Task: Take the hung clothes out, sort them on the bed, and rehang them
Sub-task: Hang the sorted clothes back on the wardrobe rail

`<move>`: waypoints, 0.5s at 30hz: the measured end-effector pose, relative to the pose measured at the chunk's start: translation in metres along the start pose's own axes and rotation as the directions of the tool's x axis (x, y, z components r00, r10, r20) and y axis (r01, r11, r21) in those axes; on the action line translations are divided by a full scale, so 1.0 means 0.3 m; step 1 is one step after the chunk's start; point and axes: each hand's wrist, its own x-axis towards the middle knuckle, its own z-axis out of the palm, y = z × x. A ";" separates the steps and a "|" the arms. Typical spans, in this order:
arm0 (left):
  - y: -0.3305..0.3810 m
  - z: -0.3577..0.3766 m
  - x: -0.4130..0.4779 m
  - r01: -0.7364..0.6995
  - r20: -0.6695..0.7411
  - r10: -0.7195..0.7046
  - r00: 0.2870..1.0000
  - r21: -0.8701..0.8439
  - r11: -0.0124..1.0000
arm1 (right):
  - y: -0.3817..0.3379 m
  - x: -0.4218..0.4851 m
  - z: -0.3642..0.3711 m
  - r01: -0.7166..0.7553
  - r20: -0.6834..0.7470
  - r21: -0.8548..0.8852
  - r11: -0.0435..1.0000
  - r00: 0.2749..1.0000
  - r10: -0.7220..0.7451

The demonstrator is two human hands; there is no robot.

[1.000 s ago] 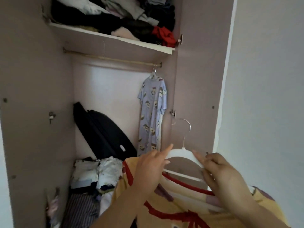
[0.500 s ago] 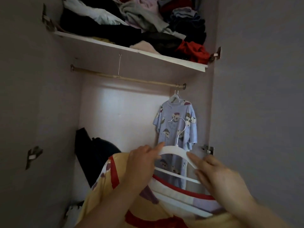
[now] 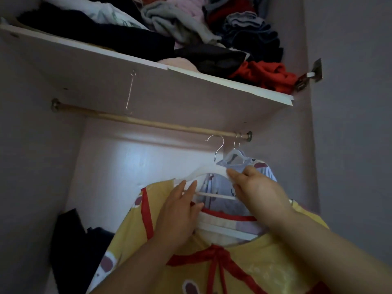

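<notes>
A yellow dress (image 3: 258,272) with red trim hangs nearest, on a white hanger (image 3: 203,173) held up inside the wardrobe. The left grip (image 3: 178,211) lays straight fingers along the hanger's left arm; whether its thumb clamps I cannot tell. The right grip (image 3: 256,192) is clenched round the hanger's right arm near the neck. The hanger's hook (image 3: 218,148) sits just under the rod (image 3: 148,123). Behind, a blue shirt (image 3: 220,187) hangs at the rod's right end. A dark bag (image 3: 72,240) leans low on the left. Above, a shelf (image 3: 106,66) carries piled clothes (image 3: 191,28).
</notes>
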 end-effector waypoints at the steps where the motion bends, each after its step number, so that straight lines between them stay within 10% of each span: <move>1: -0.014 0.030 0.053 0.001 0.009 -0.001 1.000 0.004 1.000 | 0.026 0.066 0.033 -0.003 -0.003 -0.012 1.000 1.000 0.003; 15: -0.155 0.410 0.486 0.013 0.102 -0.017 0.995 0.047 0.999 | 0.245 0.628 0.429 -0.134 0.047 -0.044 0.990 0.990 0.136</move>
